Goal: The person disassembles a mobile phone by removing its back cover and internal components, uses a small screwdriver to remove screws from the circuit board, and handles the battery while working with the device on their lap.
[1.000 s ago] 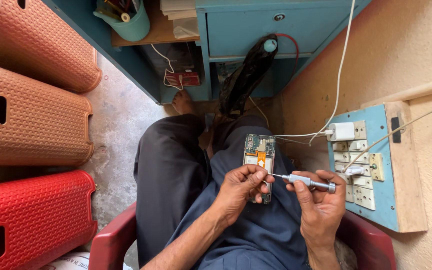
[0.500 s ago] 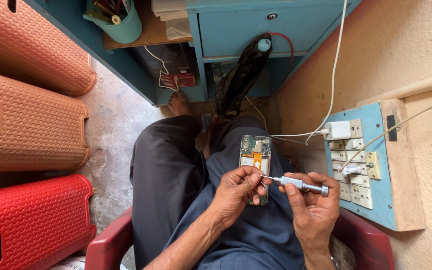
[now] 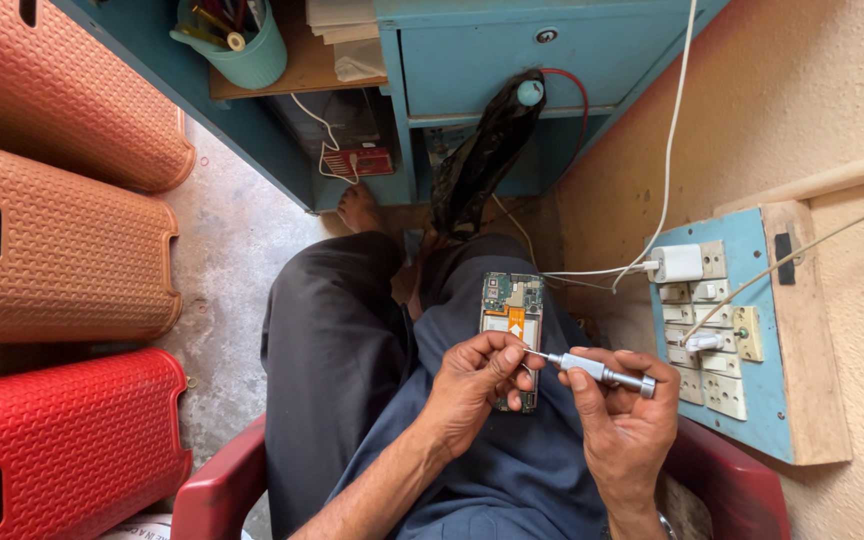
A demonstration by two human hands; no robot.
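Head view: an opened mobile phone with its back cover off and a green circuit board and orange strip exposed [image 3: 512,318] rests on the person's right thigh, near the middle of the scene. It looks light, stiff and fragile; the bare board is best left untouched, so the safest hold seems to be along its narrow side edges. The left hand [image 3: 479,385] is curled closed around the phone's near end, pinning it against the dark trousers. The right hand [image 3: 624,418] is closed in a fingertip pinch on a slim silver metal screwdriver [image 3: 592,369], whose tip touches the phone's right edge. Farther right, a blue wooden switchboard with white sockets [image 3: 752,345] hangs on the wall. At left stand red and orange plastic stools [image 3: 62,290].
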